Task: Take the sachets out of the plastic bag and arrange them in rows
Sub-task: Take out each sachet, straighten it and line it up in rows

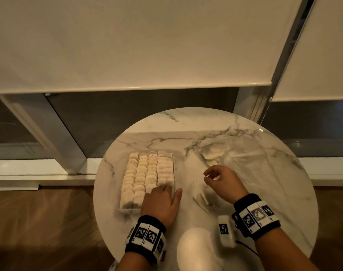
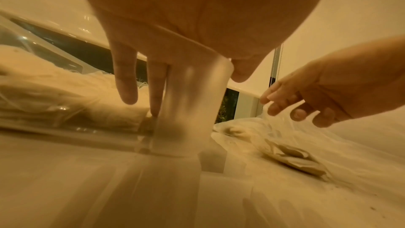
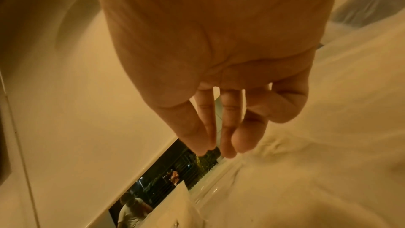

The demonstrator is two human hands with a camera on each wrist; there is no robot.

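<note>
- Left hand point(image 1: 160, 202) covers the near right corner of the sachet rows point(image 1: 147, 177); fingers straight, thumb outside the clear tray point(image 2: 39, 41), gripping nothing.
- Right hand point(image 1: 224, 182) is loosely curled, empty, above the plastic bag point(image 1: 215, 153).
- Bagged sachets point(image 2: 293, 160) blurred beneath it.
- No writing legible.

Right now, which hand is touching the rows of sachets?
The left hand: its fingers rest on the near end of the rows of sachets. The right hand hovers apart, holding nothing.

Left hand point(image 1: 160, 202) hides the nearest sachets point(image 1: 147, 173) (fingertip contact unclear)
</note>
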